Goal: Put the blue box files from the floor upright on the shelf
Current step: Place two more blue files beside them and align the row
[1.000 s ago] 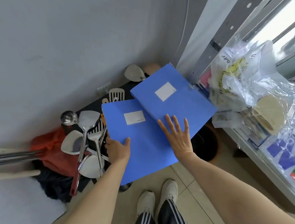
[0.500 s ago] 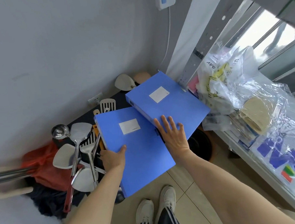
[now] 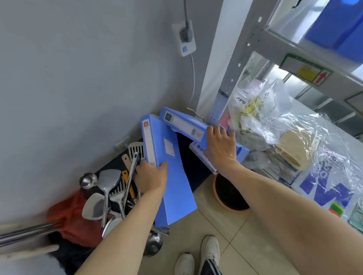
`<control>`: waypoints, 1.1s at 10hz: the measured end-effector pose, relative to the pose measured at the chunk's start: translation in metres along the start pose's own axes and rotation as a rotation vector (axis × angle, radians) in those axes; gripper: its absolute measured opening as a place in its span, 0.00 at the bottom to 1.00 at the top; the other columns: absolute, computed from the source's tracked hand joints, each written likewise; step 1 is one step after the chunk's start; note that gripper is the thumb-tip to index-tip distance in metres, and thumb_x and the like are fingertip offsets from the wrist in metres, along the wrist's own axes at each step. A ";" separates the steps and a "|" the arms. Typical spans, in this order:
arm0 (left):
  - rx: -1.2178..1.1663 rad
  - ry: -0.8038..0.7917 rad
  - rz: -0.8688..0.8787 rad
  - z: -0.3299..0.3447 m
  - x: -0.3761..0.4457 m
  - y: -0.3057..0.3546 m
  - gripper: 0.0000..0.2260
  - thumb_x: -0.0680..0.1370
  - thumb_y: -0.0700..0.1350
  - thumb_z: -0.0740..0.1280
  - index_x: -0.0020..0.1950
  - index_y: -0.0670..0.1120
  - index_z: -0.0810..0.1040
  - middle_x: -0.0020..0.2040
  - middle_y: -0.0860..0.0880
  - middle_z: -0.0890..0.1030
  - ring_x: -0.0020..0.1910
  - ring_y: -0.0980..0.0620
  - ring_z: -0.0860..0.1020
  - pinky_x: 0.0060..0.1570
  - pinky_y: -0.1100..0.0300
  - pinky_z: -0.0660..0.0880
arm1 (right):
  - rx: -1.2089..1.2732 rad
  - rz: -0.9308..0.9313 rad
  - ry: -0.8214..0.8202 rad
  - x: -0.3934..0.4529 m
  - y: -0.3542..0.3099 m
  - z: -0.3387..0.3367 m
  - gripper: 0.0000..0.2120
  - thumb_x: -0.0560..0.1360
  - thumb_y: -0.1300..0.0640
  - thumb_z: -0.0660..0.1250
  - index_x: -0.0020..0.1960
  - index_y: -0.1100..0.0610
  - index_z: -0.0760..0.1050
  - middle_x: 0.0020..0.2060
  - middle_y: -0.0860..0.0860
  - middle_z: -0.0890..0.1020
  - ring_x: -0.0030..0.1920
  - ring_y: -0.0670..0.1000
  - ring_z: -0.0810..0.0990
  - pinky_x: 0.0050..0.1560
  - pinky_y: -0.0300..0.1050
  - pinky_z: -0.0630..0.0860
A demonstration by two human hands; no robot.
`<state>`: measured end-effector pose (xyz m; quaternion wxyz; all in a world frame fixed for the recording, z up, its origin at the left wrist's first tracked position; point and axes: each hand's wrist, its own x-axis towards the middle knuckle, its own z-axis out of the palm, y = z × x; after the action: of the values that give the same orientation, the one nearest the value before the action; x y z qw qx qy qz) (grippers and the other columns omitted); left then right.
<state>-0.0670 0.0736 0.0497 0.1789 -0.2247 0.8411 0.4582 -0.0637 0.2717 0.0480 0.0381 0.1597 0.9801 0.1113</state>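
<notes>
Two blue box files are lifted off the floor in the corner. My left hand grips the nearer blue box file by its spine edge, and the file is tilted up on its side. My right hand holds the farther blue box file, whose labelled spine faces me. The grey metal shelf rises at the right, with another blue file standing on an upper level.
Metal ladles and spatulas lie piled at the left over a red cloth. A round black and orange bowl sits on the tiled floor. Plastic bags crowd the lower shelf. A wall socket hangs above.
Both files were lying flat and overlapping; now each hand has tipped its file up on edge and pulled them apart. My view has risen toward the shelf.
</notes>
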 end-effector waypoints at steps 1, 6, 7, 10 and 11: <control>0.032 0.055 0.068 -0.014 -0.023 0.028 0.22 0.63 0.57 0.64 0.52 0.46 0.73 0.50 0.45 0.79 0.39 0.43 0.80 0.41 0.47 0.80 | 0.175 0.104 0.028 -0.017 0.022 -0.031 0.30 0.65 0.44 0.76 0.58 0.59 0.71 0.49 0.54 0.80 0.48 0.57 0.81 0.47 0.52 0.73; -0.287 0.036 0.404 -0.090 -0.211 0.156 0.10 0.70 0.39 0.66 0.49 0.45 0.68 0.37 0.52 0.75 0.32 0.50 0.73 0.34 0.57 0.69 | 0.947 0.609 0.408 -0.170 0.072 -0.201 0.33 0.66 0.49 0.76 0.65 0.51 0.64 0.38 0.44 0.75 0.34 0.50 0.72 0.39 0.44 0.66; -0.346 -0.001 0.482 -0.102 -0.252 0.164 0.11 0.70 0.37 0.67 0.49 0.44 0.69 0.36 0.51 0.75 0.30 0.50 0.73 0.34 0.56 0.70 | 1.029 0.646 0.582 -0.207 0.087 -0.219 0.37 0.63 0.52 0.81 0.67 0.51 0.68 0.45 0.46 0.79 0.40 0.49 0.76 0.40 0.45 0.73; -0.364 -0.172 0.754 -0.079 -0.355 0.197 0.22 0.67 0.36 0.73 0.46 0.60 0.68 0.38 0.61 0.77 0.38 0.63 0.79 0.35 0.66 0.72 | 1.162 0.910 0.888 -0.287 0.162 -0.251 0.36 0.59 0.66 0.81 0.51 0.36 0.67 0.43 0.38 0.79 0.44 0.42 0.81 0.44 0.32 0.74; -0.390 -0.265 0.820 -0.057 -0.378 0.214 0.19 0.68 0.36 0.74 0.50 0.54 0.71 0.41 0.57 0.78 0.42 0.57 0.78 0.34 0.74 0.74 | 1.139 0.893 0.964 -0.293 0.188 -0.262 0.35 0.62 0.70 0.79 0.48 0.34 0.69 0.42 0.40 0.77 0.44 0.49 0.81 0.39 0.32 0.74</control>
<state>0.1276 0.2089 0.4183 0.0436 0.1569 0.7286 0.6653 0.2418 0.2970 0.3576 -0.5142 0.4596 0.6414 -0.3362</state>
